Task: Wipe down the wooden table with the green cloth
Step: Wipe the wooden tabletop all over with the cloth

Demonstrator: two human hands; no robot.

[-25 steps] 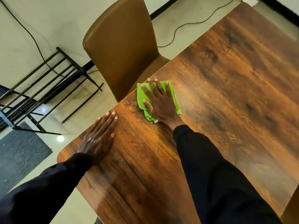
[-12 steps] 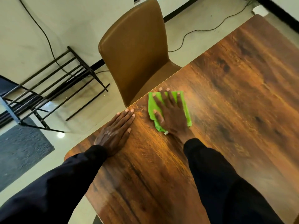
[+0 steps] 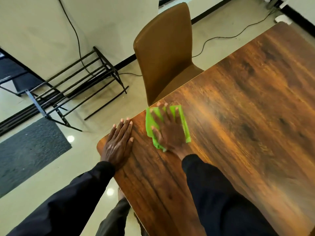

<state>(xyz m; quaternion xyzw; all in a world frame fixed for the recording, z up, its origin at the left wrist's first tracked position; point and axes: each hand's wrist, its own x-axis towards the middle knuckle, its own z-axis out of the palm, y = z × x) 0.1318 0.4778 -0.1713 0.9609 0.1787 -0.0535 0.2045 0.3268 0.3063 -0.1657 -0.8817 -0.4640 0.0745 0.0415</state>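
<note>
**Cloth swept back toward near-left corner of counter**

The folded bright-green microfibre cloth point(image 3: 184, 124) was pressed flat on the dark-grained wooden counter point(image 3: 238, 116) under the right hand point(image 3: 170, 132), close to the left edge and just short of the tan moulded chair point(image 3: 163, 53) tucked against it. The right-hand grip was splayed wide, palm down, fingers spread over the cloth, which was pinned rather than pinched; the fingertips ran slightly past its far edge. The hand and cloth were motion-blurred, so a stroke was judged to be under way.

The left hand point(image 3: 118, 142) was laid flat and open on the rounded corner of the counter, nothing held, fingers together along the edge, judged to be used as a brace.

Against the frames from one second and half a second earlier, the gap between cloth and left hand was narrowed: the two were well apart then, near each other now. The cloth was kept folded the same way and under the same flat palm. The view was also shifted, with more of the chair back and the black metal rack point(image 3: 76, 86) on the floor taken in.

This was read as the corner strip being covered. The large area of counter to the right showed no cloth contact, so most of the wiping was judged still outstanding.
</note>
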